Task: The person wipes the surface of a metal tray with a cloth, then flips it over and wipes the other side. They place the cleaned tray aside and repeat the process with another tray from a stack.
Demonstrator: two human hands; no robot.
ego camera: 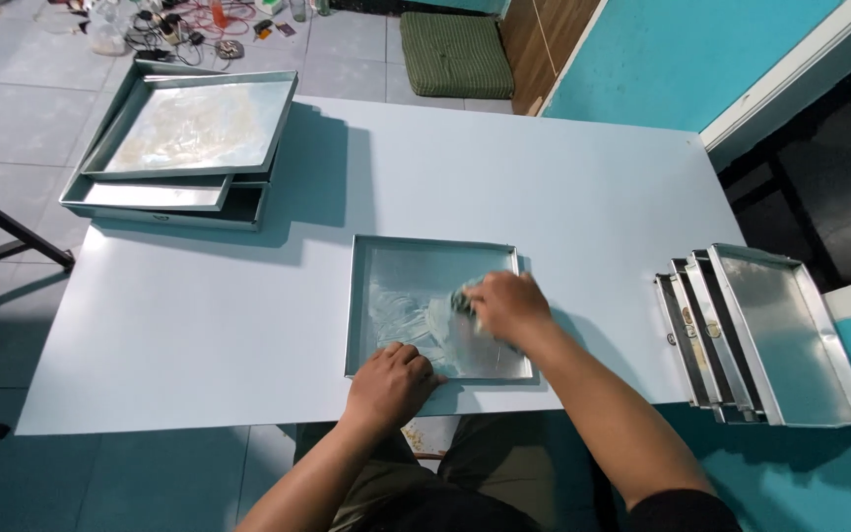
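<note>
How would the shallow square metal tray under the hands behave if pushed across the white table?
The shallow square metal tray looks thin-walled, so probably light and stiff. On the smooth white table it would likely slide easily; the left hand pressing its near rim suggests as much. The greasy-looking smear near the right hand may make it slippery to grip.

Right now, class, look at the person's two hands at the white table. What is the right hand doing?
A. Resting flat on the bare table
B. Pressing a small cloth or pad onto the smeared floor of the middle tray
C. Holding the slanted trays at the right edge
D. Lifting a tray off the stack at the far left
B: the right hand presses a small pad inside the middle tray, while the left hand grips its near rim.
</note>
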